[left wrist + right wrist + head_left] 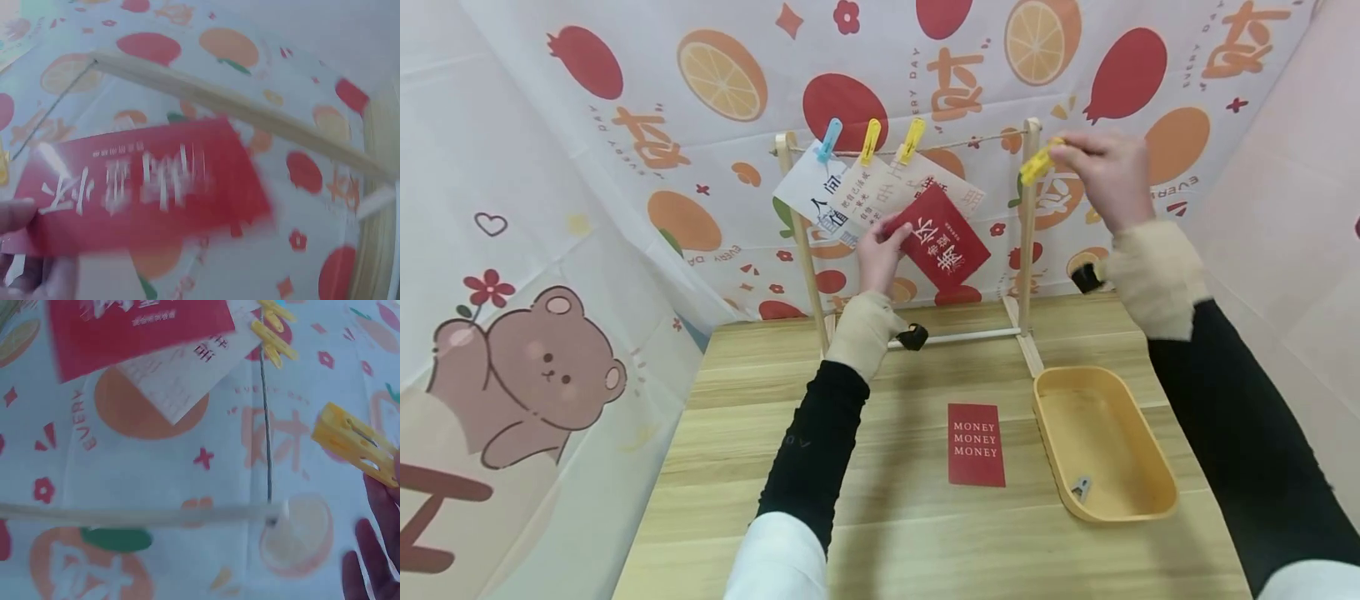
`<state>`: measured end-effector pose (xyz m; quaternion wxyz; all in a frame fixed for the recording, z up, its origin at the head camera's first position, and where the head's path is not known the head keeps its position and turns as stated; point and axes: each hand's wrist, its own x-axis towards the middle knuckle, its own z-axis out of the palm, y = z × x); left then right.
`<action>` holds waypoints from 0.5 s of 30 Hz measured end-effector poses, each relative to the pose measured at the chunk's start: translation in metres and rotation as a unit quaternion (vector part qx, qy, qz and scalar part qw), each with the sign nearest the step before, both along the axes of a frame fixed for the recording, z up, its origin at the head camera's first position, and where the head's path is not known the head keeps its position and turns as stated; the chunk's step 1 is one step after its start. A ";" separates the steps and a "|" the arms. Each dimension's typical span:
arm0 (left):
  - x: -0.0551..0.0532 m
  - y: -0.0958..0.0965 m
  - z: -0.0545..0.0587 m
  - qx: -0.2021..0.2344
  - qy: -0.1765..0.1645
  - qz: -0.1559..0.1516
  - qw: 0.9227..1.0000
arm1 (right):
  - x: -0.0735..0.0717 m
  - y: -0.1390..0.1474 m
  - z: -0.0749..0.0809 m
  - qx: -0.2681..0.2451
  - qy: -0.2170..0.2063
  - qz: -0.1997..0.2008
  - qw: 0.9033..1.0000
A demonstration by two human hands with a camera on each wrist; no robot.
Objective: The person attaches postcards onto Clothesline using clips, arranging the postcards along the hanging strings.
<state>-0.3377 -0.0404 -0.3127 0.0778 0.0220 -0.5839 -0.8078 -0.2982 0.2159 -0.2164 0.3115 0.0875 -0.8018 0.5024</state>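
My left hand (880, 254) pinches a red card (946, 242) with white characters by its left corner, in front of the hanging cards. The left wrist view shows the same red card (144, 187) slightly blurred. Up by the right post, my right hand (1108, 175) pinches a yellow clothespin (1037, 165), also seen as a yellow clothespin (353, 440) in the right wrist view. Along the rope (977, 142), a blue clothespin (830, 140) and two yellow ones hold a white card (808, 183), a beige card (859, 193) and a pinkish card (966, 192).
A wooden rack (1028, 242) carries the rope and stands at the table's back. On the table (760, 467) lies a red MONEY card (976, 467). Right of it is an orange tray (1112, 442) with a grey clothespin (1081, 488) inside. Fruit-print cloth (737, 208) hangs behind.
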 end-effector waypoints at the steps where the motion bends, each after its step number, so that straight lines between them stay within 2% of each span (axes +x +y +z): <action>1: -0.002 0.003 0.003 0.011 -0.002 0.006 1.000 | -0.008 -0.007 0.008 0.007 -0.010 -0.001 1.000; 5: -0.009 0.014 0.011 0.065 -0.015 0.026 0.997 | -0.034 -0.031 0.028 0.039 -0.050 -0.005 0.998; 9: -0.011 0.022 0.017 0.090 -0.028 0.043 0.995 | -0.051 -0.049 0.040 0.021 -0.088 0.016 0.996; 15: -0.017 0.030 0.023 0.135 -0.023 0.027 0.990 | -0.070 -0.066 0.046 0.026 -0.117 0.003 0.993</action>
